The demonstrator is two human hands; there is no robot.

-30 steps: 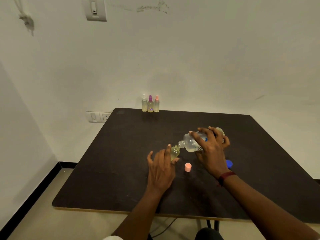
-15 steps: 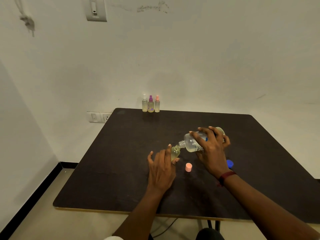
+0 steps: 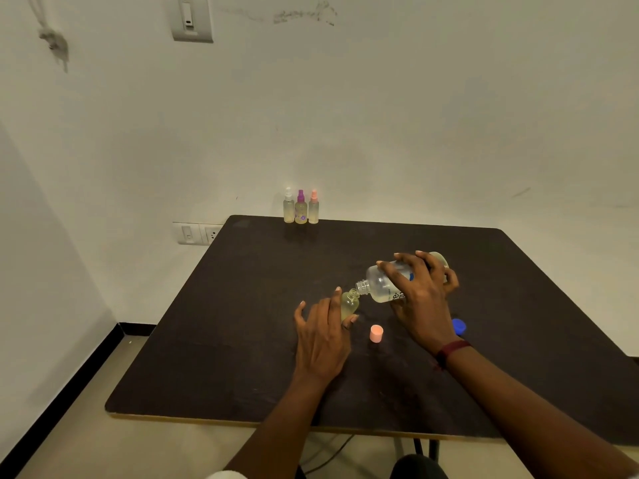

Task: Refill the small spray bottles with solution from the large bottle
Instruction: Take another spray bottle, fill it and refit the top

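Head view, nearest first: both forearms reach in from the lower edge over a dark table [image 3: 224, 357], and a dark red wristband [image 3: 452, 350] circles the right wrist. The left hand [image 3: 323, 340] sits at the middle of the table and pinches the small open bottle [image 3: 348, 305] between thumb and forefinger, while its other fingers are spread loosely to the left. This bottle stands close to upright, holds pale yellow liquid, and has no top on it. Just right of the left hand, a pink cap [image 3: 376, 333] stands on the table. Further right, a blue cap [image 3: 459, 326] lies partly hidden behind the right wrist. The right hand [image 3: 420, 299] wraps its fingers over the large bottle [image 3: 380, 286] and holds it tipped on its side above the table, base to the far right and open neck pointing down and left. The neck meets the mouth of the small open bottle, and pale liquid pools along the large bottle's lower side. At the far edge of the table, three capped spray bottles stand upright in a tight row against the wall: a white-topped bottle [image 3: 288, 210], a purple-topped bottle [image 3: 301, 210] and a pink-topped bottle [image 3: 313, 210]. A wall socket [image 3: 197, 233] sits left of the table's far corner, and a switch plate [image 3: 192, 17] is mounted high on the wall.
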